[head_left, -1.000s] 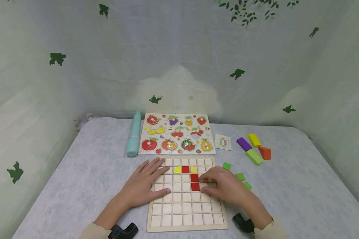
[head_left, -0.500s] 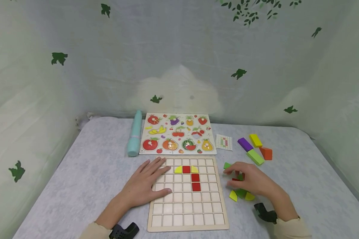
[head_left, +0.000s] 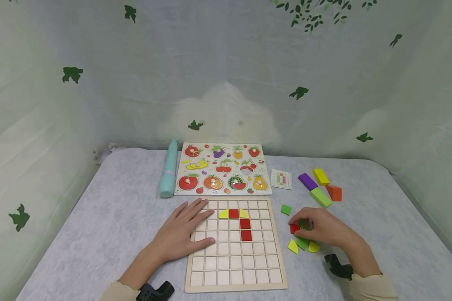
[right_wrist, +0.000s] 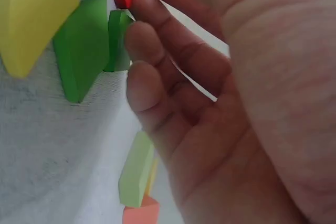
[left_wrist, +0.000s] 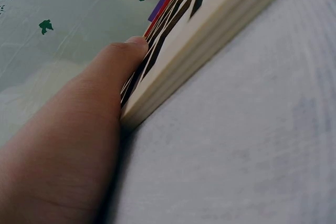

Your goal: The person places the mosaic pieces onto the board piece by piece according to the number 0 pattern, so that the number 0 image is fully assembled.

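Observation:
My left hand [head_left: 181,232] lies flat with spread fingers on the left edge of the wooden grid board [head_left: 235,288]; its thumb shows against the board's rim in the left wrist view. On the board sit several red tiles [head_left: 245,224] and two yellow quarter-round tiles [head_left: 223,214]. To the right of the board my right hand [head_left: 325,228] pinches a red square tile [head_left: 294,228] between thumb and fingertips, low over the cloth. Green tiles [head_left: 302,243] and yellow quarter-round tiles [head_left: 293,246] lie by its fingers, some partly hidden under the hand.
Behind the board lie a fruit puzzle [head_left: 226,190], a light-blue cylindrical case [head_left: 168,171] and a small pattern card [head_left: 281,179]. At the right back are purple [head_left: 307,181], yellow [head_left: 321,177], light-green [head_left: 320,197] and orange [head_left: 334,193] blocks. One green tile [head_left: 286,209] lies apart.
My right hand has left the red tiles on the board, moved right to the loose tiles, and now pinches a red one. My left hand stays in place.

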The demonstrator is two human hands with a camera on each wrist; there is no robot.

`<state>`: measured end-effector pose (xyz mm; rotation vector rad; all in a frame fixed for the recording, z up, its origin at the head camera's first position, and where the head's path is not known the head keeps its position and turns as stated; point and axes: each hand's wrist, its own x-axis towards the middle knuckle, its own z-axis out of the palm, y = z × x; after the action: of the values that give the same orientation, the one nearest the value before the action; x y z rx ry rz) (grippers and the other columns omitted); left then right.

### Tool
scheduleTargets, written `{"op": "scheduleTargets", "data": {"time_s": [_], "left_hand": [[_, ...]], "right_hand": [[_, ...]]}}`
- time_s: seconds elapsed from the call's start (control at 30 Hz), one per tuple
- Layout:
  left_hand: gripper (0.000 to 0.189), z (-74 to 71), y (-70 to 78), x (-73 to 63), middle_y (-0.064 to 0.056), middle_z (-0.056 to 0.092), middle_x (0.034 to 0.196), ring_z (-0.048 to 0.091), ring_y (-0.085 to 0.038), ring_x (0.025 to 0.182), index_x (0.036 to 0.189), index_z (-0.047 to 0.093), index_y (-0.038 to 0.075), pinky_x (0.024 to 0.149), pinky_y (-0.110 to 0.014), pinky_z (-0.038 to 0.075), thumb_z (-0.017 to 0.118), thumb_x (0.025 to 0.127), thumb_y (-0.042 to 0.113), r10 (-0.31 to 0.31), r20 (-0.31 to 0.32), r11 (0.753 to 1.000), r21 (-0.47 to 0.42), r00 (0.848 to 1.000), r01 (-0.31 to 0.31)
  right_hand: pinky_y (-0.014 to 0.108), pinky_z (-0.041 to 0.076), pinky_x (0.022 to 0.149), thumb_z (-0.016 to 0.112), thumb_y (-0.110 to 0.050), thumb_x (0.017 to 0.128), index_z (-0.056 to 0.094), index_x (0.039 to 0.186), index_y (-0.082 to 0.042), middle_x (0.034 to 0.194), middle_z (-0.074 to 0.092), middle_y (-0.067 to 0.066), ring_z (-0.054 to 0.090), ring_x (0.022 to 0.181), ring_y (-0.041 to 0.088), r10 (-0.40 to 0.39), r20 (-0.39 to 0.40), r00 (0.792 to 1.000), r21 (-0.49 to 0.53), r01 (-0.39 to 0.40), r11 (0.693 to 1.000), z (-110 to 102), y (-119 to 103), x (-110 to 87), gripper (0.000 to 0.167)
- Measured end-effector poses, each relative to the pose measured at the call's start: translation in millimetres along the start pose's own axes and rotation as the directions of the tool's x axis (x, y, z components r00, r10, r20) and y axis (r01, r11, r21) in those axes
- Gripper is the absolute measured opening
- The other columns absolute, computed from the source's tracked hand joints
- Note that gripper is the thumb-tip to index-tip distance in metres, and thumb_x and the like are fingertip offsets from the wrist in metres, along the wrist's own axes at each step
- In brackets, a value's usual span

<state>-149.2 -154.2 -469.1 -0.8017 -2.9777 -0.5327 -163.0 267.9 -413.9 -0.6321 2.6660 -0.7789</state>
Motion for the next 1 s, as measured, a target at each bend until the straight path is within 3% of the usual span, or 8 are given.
{"op": "scheduleTargets", "data": {"time_s": [0.3,0.47,0.83,1.0], "left_hand": [[0.084,1.5,0.6,-1.0,0.001,0.033,0.168,0.026,-0.023,0.157,0.154,0.050,0.028,0.129,-0.052,0.018,0.052,0.089,0.080,0.016,-0.035,1.000,0.010,0.999,-0.016],[0.084,0.5,0.9,-0.7,0.002,0.031,0.169,0.023,-0.021,0.158,0.156,0.048,0.029,0.130,-0.050,0.016,0.053,0.088,0.080,0.005,-0.020,1.000,0.006,1.000,-0.005],[0.085,0.4,0.6,-1.1,0.004,0.029,0.170,0.022,-0.020,0.159,0.156,0.046,0.030,0.130,-0.049,0.015,0.053,0.088,0.080,-0.001,-0.012,1.000,-0.001,1.000,0.001],[0.085,0.5,0.3,-0.9,0.004,0.029,0.170,0.022,-0.020,0.159,0.156,0.046,0.030,0.130,-0.049,0.015,0.053,0.088,0.080,-0.002,-0.019,1.000,0.006,1.000,0.002]], "right_hand": [[0.020,0.049,0.065,0.079,-0.021,0.092,0.076,0.115,-0.021,0.093,0.062,-0.014,0.053,0.080,0.005,-0.072,-0.034,0.997,-0.036,0.071,0.997,15.7,-22.8,9.8,0.023],[0.020,0.049,0.067,0.079,-0.021,0.092,0.077,0.115,-0.021,0.101,0.067,-0.015,0.054,0.083,0.006,-0.128,-0.043,0.991,-0.038,0.126,0.991,28.4,-46.6,17.3,0.023],[0.023,0.057,0.084,0.080,-0.028,0.092,0.078,0.113,-0.027,0.109,0.068,-0.019,0.059,0.098,0.002,-0.228,-0.030,0.973,-0.089,0.225,0.970,60.1,-82.8,23.7,0.021],[0.024,0.057,0.087,0.079,-0.028,0.093,0.078,0.109,-0.029,0.106,0.067,-0.019,0.058,0.095,0.002,-0.250,-0.020,0.968,-0.125,0.245,0.961,69.8,-92.1,24.4,0.017]]}}
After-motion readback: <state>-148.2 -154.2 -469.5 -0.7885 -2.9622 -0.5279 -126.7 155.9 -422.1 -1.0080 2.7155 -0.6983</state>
